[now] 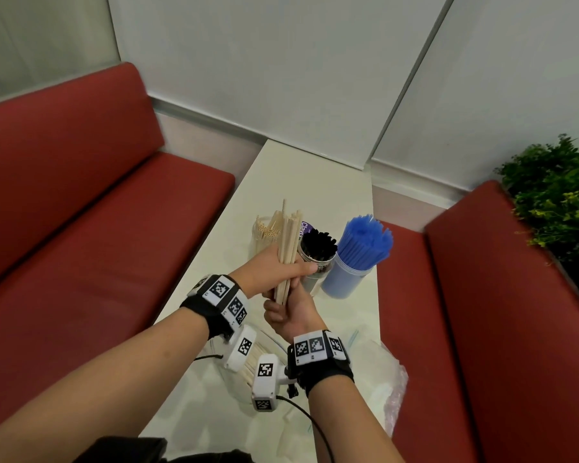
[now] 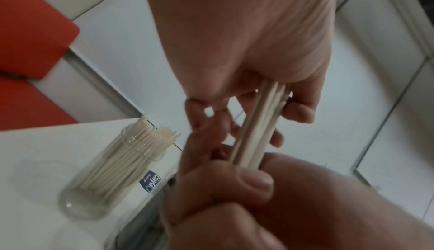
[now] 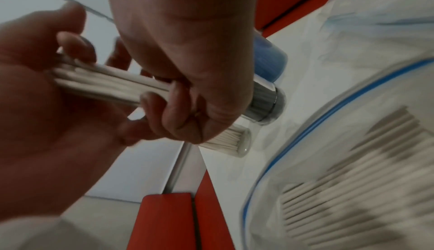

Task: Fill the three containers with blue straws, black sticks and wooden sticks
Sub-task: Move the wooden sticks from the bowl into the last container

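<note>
My left hand (image 1: 298, 269) grips a bundle of wooden sticks (image 1: 290, 242) around its middle and holds it upright above the table. Just below, my right hand (image 1: 281, 309) is curled round the bundle's lower end. In the left wrist view the sticks (image 2: 256, 129) run between the fingers of both hands. Behind the hands stand three containers: a clear one with wooden sticks (image 1: 264, 232), a clear one with black sticks (image 1: 318, 252), and a blue one packed with blue straws (image 1: 361, 252).
A clear zip bag (image 3: 352, 179) with more wooden sticks lies on the white table (image 1: 315, 182) near my wrists, next to crumpled plastic (image 1: 391, 379). Red benches (image 1: 81, 212) flank the narrow table. A green plant (image 1: 559, 202) stands at the right.
</note>
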